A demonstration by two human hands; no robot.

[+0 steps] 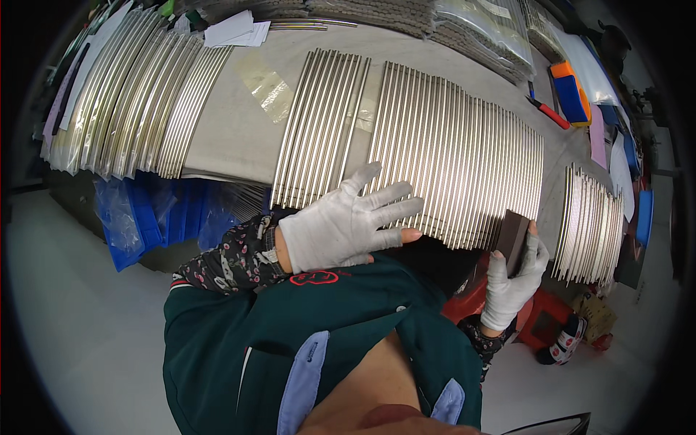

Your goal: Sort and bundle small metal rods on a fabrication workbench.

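Observation:
My left hand (344, 221), in a white glove with bare fingertips showing, lies palm down with its fingers spread over the near ends of the metal rods. It touches or hovers just above them; I cannot tell which. A wide row of shiny metal rods (457, 152) lies side by side to its right, and a narrower group of rods (319, 123) lies to its left. My right hand (515, 286), gloved too, grips a dark brown rectangular block (512, 235) between thumb and fingers. The block rests at the near right corner of the wide row.
Plastic-wrapped rod bundles (119, 98) cover the table's left end. Another rod group (589, 228) sits far right. Beyond the wide row are red-handled pliers (552, 114), an orange-and-blue object (570, 94) and stacked wrapped packs (482, 32). Blue bins (156, 217) stand below the left edge.

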